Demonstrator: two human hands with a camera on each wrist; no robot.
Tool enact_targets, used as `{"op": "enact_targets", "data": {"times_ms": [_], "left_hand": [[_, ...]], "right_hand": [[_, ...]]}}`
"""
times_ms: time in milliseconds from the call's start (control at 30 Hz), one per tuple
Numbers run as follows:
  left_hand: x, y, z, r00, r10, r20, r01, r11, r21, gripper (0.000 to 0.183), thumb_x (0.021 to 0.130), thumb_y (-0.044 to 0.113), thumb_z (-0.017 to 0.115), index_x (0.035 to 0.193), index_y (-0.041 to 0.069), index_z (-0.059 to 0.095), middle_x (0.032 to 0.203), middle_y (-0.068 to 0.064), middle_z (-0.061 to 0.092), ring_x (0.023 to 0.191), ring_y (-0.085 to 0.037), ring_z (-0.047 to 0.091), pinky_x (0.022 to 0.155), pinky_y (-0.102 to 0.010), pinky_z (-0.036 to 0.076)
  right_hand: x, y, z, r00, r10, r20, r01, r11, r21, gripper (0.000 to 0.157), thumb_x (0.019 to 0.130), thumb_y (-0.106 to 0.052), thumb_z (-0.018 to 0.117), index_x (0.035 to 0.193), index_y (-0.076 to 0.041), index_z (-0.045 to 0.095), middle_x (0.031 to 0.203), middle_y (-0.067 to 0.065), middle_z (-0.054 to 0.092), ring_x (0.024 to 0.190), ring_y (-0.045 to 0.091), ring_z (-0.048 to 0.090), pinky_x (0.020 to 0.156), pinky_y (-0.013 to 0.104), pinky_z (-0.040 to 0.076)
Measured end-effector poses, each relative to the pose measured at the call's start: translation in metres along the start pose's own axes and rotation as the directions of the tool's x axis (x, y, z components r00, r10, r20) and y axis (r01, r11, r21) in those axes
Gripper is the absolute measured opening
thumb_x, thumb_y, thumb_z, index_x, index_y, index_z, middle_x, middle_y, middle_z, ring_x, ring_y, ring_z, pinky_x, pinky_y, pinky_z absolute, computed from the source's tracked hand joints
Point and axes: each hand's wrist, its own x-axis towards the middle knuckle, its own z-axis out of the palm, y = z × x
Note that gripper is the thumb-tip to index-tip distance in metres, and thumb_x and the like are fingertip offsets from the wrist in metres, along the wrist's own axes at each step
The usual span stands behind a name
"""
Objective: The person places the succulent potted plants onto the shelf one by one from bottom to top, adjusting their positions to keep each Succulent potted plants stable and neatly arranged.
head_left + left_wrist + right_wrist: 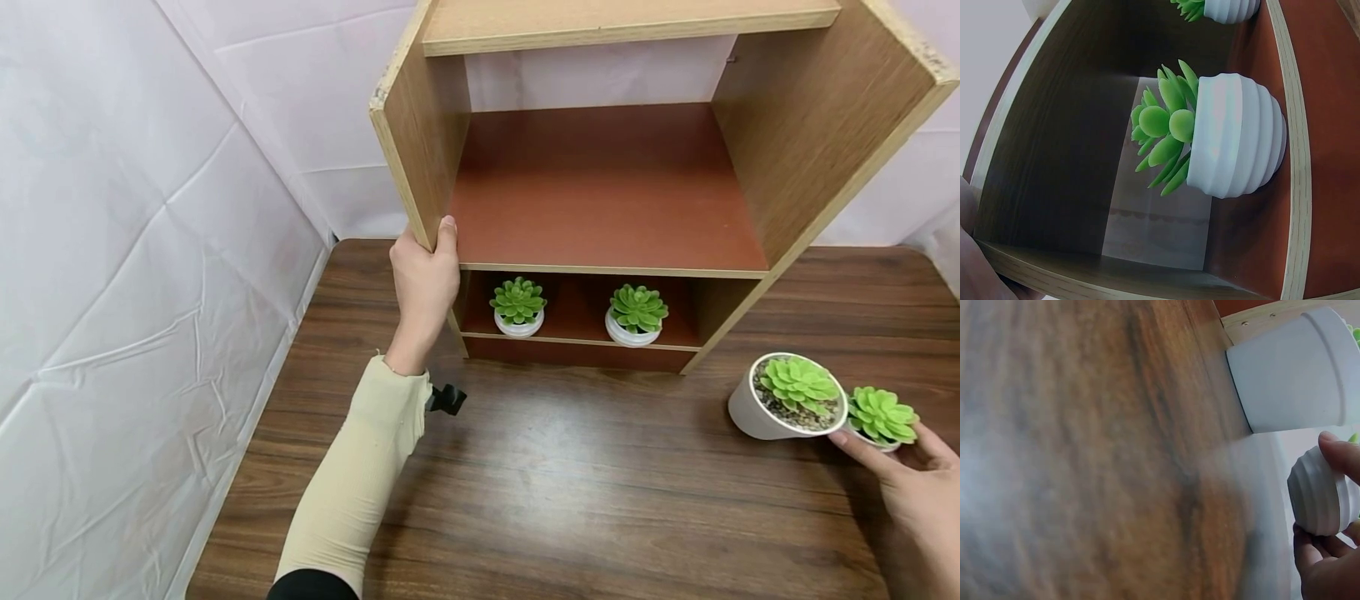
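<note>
My left hand (pixel 426 279) grips the left side panel of a wooden shelf unit (pixel 607 187), thumb on its inner face. In my right hand (pixel 911 479) is a small potted succulent (pixel 883 414), its ribbed white pot (pixel 1316 494) pinched between thumb and fingers. Just left of it stands a larger white pot with a succulent (pixel 787 396), on the table. Two small succulents in ribbed white pots, a left one (pixel 518 306) and a right one (pixel 636 315), sit on the unit's low shelf. The left wrist view shows one ribbed pot (pixel 1235 134) up close.
The shelf unit stands on a dark wood-grain table (pixel 570 483) near its back edge. White cloth (pixel 135 208) hangs at the left and behind. The unit's wide middle shelf (pixel 600 192) is reddish brown, with a board above it.
</note>
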Motion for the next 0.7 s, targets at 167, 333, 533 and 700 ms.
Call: {"op": "enact_targets", "data": {"times_ms": [167,333,533,700], "left_hand": [[0.000,0.000,0.000,1.000,-0.006,0.004,0.006,1.000,0.002,0.027,0.097,0.021,0.058,0.074,0.007,0.053,0.057,-0.003,0.041,0.052,-0.017,0.039,0.052,-0.033,0.033],[0.000,0.000,0.001,1.000,-0.009,0.004,0.009,1.000,0.002,0.026,0.096,0.020,0.059,0.075,0.006,0.054,0.058,-0.003,0.042,0.053,-0.017,0.040,0.053,-0.033,0.033],[0.000,0.000,0.000,1.000,-0.007,0.002,0.007,1.000,0.004,0.026,0.096,0.019,0.059,0.075,0.007,0.053,0.058,-0.003,0.042,0.053,-0.017,0.040,0.053,-0.033,0.033],[0.000,0.001,0.000,1.000,-0.013,-0.001,0.013,1.000,0.006,0.026,0.097,0.020,0.059,0.075,0.007,0.053,0.057,-0.003,0.042,0.053,-0.017,0.040,0.052,-0.033,0.033]], "right_hand": [[-0.001,-0.005,0.001,0.998,-0.047,0.040,0.046,0.998,0.032,0.063,0.075,0.027,0.067,0.132,0.002,0.060,0.113,-0.001,0.070,0.102,0.005,0.063,0.079,0.012,0.046],[-0.001,-0.007,0.002,0.994,-0.085,0.071,0.085,0.996,0.002,0.061,0.076,0.027,0.067,0.132,0.004,0.059,0.113,-0.001,0.070,0.103,0.006,0.062,0.082,0.011,0.044],[-0.002,-0.012,0.004,0.992,-0.108,0.070,0.109,0.994,-0.001,0.058,0.077,0.028,0.065,0.131,0.006,0.058,0.110,0.000,0.070,0.100,0.006,0.064,0.081,0.011,0.045],[-0.003,-0.015,0.006,0.991,-0.117,0.060,0.116,0.993,0.009,0.058,0.077,0.029,0.063,0.130,0.005,0.059,0.109,0.000,0.071,0.099,0.006,0.064,0.081,0.011,0.045]]}}
